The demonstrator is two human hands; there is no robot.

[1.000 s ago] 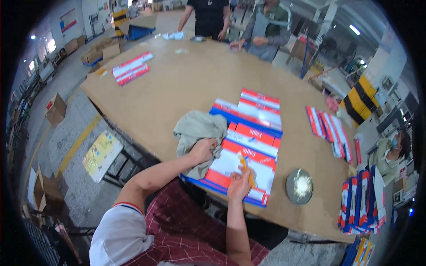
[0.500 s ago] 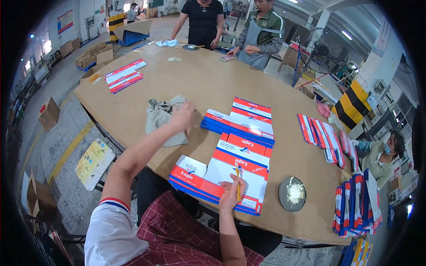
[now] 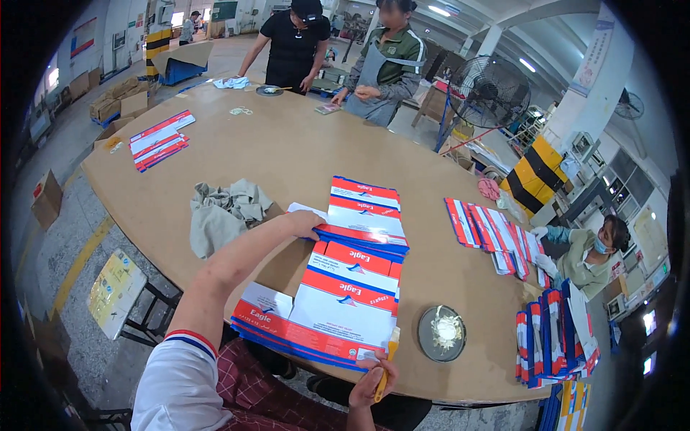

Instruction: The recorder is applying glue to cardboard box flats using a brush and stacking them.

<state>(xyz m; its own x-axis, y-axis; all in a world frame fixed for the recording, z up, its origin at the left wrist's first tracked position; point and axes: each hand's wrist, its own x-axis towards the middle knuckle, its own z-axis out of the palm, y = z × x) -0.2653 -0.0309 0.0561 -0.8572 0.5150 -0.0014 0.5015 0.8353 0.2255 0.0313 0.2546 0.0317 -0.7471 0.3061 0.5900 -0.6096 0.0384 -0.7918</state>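
Observation:
My left hand [image 3: 305, 222] is at the left end of the far stack of flat printed cartons [image 3: 365, 215], its fingers curled over the edge. Part of that edge is hidden beneath the hand. Nearer to me lies a second stack of flat red, white and blue cartons [image 3: 338, 305], reaching the table's front edge. At its front right corner, my right hand [image 3: 370, 384] is closed around a yellow-handled brush [image 3: 386, 370], bristle end up. A dark round dish [image 3: 425, 345] with a whitish paste inside stands to the right of the cartons.
A crumpled grey-green cloth [image 3: 223, 215] lies left of the stacks on the brown table [image 3: 280, 151]. More cartons [image 3: 159, 140] are at the far left. On the right, a co-worker [image 3: 589, 251] handles cartons beside an upright pile [image 3: 553, 337]. Two people stand across the table.
My left hand has gone from above the cloth to the far stack's left end. My right hand with the brush has moved off the near stack's face to its front right corner.

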